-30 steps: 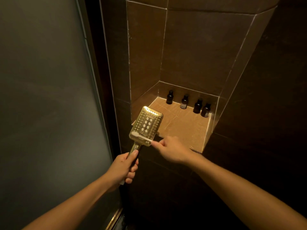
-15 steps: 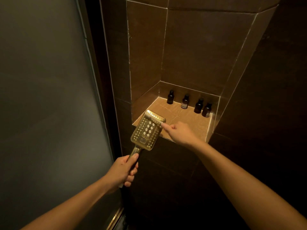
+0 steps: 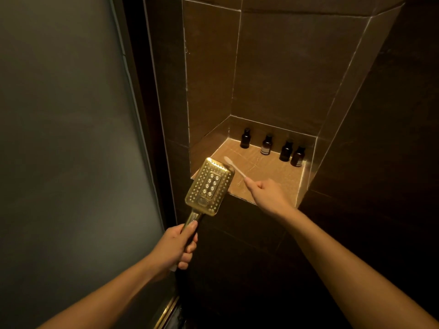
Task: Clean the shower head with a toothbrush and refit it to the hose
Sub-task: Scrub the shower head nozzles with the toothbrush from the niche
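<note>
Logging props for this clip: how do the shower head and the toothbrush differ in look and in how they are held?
The shower head is broad, gold and studded with nozzles; the toothbrush is thin and white. The left hand fully wraps the shower head's handle; the right hand pinches the toothbrush's end. Both are held near the niche shelf.

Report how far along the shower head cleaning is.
Done: the shower head is off its mount, gripped by the handle in the left hand. In hand: the right hand holds the toothbrush, bristles at the head's top corner, over the niche shelf. Left: any remaining scrubbing, then refitting to the hose, which is not in view.
</note>
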